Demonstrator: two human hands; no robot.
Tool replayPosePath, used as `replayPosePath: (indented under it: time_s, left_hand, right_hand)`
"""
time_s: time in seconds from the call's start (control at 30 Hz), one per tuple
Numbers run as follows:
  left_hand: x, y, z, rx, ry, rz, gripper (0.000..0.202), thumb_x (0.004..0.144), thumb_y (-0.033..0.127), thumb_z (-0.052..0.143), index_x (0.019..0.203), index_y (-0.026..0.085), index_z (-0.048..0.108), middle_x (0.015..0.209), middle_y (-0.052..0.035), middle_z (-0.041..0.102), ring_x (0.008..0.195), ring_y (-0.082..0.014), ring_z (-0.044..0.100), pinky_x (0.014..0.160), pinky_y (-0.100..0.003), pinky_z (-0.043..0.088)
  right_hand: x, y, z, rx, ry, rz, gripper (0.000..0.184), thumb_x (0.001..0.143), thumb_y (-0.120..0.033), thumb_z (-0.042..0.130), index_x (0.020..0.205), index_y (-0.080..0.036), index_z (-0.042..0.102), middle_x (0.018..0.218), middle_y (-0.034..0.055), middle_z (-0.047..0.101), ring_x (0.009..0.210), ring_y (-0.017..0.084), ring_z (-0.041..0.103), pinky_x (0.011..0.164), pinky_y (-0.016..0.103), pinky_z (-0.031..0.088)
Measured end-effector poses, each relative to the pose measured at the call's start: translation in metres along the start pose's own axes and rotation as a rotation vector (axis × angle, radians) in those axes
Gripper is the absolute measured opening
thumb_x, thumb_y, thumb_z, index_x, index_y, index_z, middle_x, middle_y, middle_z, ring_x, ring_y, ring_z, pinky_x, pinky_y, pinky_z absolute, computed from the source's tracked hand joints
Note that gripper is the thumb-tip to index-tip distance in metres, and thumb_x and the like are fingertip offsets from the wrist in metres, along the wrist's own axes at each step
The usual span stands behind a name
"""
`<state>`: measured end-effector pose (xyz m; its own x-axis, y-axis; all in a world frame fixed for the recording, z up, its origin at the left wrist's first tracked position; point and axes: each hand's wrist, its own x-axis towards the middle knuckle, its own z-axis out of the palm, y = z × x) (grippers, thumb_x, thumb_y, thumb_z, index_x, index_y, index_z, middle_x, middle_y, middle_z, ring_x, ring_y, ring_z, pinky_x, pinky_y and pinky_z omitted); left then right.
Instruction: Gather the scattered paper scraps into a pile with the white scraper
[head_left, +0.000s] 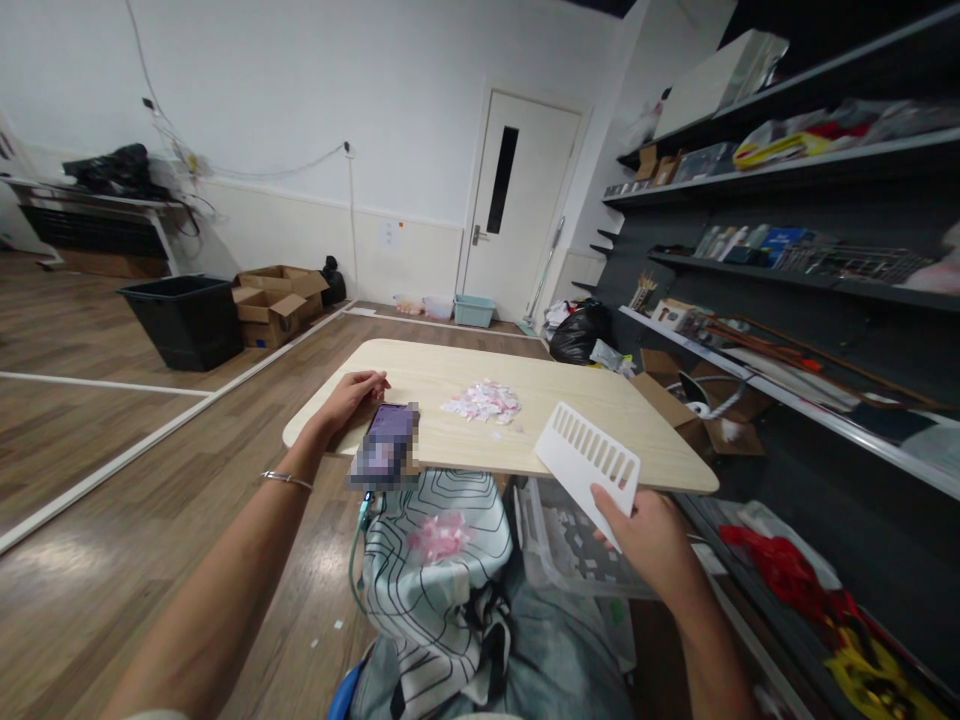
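My right hand (651, 535) grips a flat white board with a row of slots (589, 455) by its near edge, thumb on top. The board is tilted over the front edge of the pale wooden table (577, 385). My left hand (352, 395) rests at the table's left side with curled fingers; nothing shows in it. Beside it lies a purple phone (390, 435), partly blurred out, with a cable. A heap of small white and pink pieces (486, 400) sits mid-table. Pink pieces (441, 537) lie on the patterned cloth (480, 500) over my lap.
Under the table's front edge, a clear plastic bin (536, 545) holds small white pieces. Shelves (795, 275) full of goods line the right side. An open carton (671, 410) stands by them. A black bin (184, 320) and cardboard boxes (277, 300) are at the left.
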<state>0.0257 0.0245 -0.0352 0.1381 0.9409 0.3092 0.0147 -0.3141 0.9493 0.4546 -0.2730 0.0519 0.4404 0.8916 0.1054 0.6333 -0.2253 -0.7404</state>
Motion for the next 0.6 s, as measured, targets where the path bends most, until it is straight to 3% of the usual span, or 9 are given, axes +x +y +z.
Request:
replayPosePath:
  time_s: [0.2, 0.43, 0.6]
  left_hand:
    - [0.003, -0.003, -0.001, 0.010, 0.000, 0.003, 0.082, 0.070, 0.100, 0.099, 0.075, 0.020, 0.082, 0.067, -0.0039, 0.066, 0.062, -0.0189, 0.056, 0.061, -0.032, 0.039]
    - [0.005, -0.003, -0.002, 0.009, 0.001, -0.003, 0.090, 0.062, 0.108, 0.100, 0.074, 0.020, 0.084, 0.067, -0.0044, 0.067, 0.064, -0.0194, 0.058, 0.066, -0.033, 0.047]
    - [0.004, -0.004, -0.003, 0.005, 0.006, -0.001, 0.090, 0.063, 0.108, 0.101, 0.076, 0.020, 0.083, 0.068, -0.0046, 0.068, 0.064, -0.0197, 0.059, 0.064, -0.033, 0.047]
  right_hand:
    - [-0.004, 0.007, -0.006, 0.011, -0.006, 0.026, 0.042, 0.073, -0.075, 0.062, 0.060, -0.035, 0.068, 0.056, 0.0148, 0.077, 0.053, 0.037, 0.081, 0.055, 0.042, 0.062]
    - [-0.017, 0.018, -0.025, -0.006, 0.047, 0.070, 0.038, 0.073, -0.071, 0.064, 0.064, -0.035, 0.070, 0.070, 0.0191, 0.086, 0.056, 0.038, 0.085, 0.053, 0.042, 0.062]
    - [-0.011, 0.012, -0.025, -0.035, 0.056, 0.069, 0.038, 0.074, -0.072, 0.061, 0.062, -0.037, 0.068, 0.062, 0.0175, 0.080, 0.057, 0.037, 0.084, 0.059, 0.042, 0.064]
